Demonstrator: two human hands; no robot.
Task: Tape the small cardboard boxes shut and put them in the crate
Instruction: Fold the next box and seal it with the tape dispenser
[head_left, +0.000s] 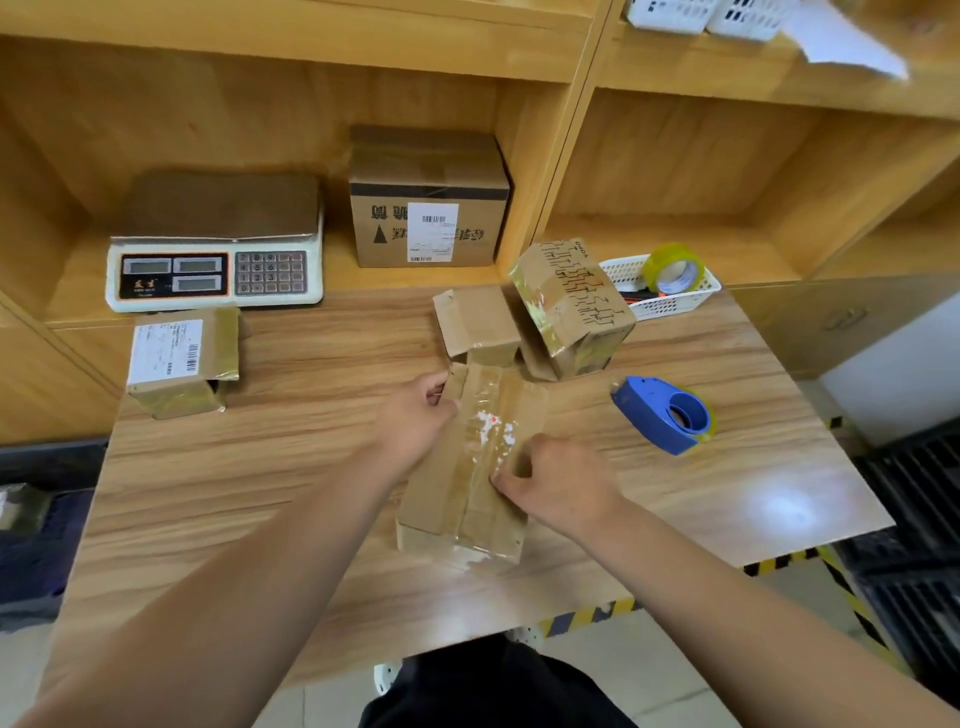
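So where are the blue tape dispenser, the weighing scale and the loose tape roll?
blue tape dispenser (643, 402), head view, on its blue body.
weighing scale (174, 275), head view, on its front display panel.
loose tape roll (662, 255), head view, on its yellowish outer band.

Tape-striped cardboard box (457, 493) flat on table (260, 467); flap-open box (478, 322), tilted printed box (571, 306) just behind.

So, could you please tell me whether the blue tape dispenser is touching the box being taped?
Apart. The head view shows a strip of bare wooden table between the blue tape dispenser and the box being taped.
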